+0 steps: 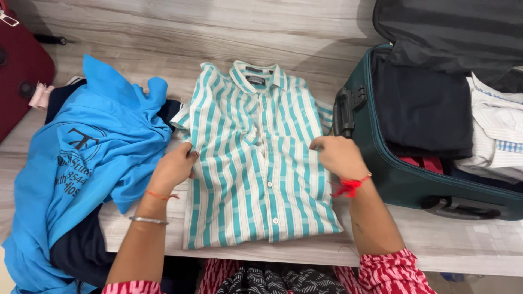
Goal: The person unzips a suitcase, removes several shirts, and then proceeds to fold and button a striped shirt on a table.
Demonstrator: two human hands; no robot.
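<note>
At right, open green suitcase [400, 179] holds dark and white folded clothes. Left hand [173, 169] and right hand [339, 157] pinch opposite edges of striped shirt [256, 163], flat on table [463, 242].

Matt woven cloth striped shirt [256, 158] on a pale, smooth wood-grain table [463, 239]

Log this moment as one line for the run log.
left hand: grip on striped shirt left edge | right hand: grip on right edge | shirt folded flat on table | open suitcase right
</note>
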